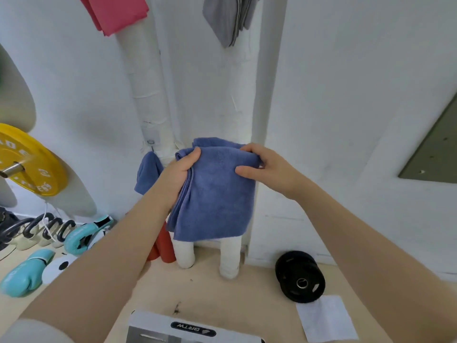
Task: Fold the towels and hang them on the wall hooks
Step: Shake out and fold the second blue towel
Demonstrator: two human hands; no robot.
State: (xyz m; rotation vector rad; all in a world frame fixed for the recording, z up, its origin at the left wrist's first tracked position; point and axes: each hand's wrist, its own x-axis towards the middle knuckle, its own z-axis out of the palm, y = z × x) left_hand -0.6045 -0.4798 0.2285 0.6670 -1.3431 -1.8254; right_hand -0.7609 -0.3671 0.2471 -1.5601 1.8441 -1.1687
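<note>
towel in hand: the blue towel [217, 194] is up in the air in front of the white wall [346, 82], folded over at the top and hanging down in a neat panel, middle of the scene

left hand: the left hand [179, 170] has its thumb over the top left corner and the bunched left edge gathered in its fist, so it's properly gripping cloth

right hand: the right hand [262, 164] pinches the top right corner, thumb on the near face, fingers wrapped over the far side

how it'll handle: looks like soft terry, light, floppy, zero stiffness. Not slippery or fragile, but my guess is the fold slumps the second one corner is let go

where to grab: I'd stay on the top fold at both corners like now; for hooking, pinch all layers together near the top middle

already hung: a pink towel [116, 13] and a grey towel [230, 18] hang high on the wall, far side; another blue cloth [148, 172] hangs low, just left of the held one

other stuff around: yellow weight plate [32, 159] far left, teal boxing gloves [27, 273] on the floor near left, black weight plate [300, 279] on the floor right

progress guess: folding's about done on this one, hanging is still to do
</note>
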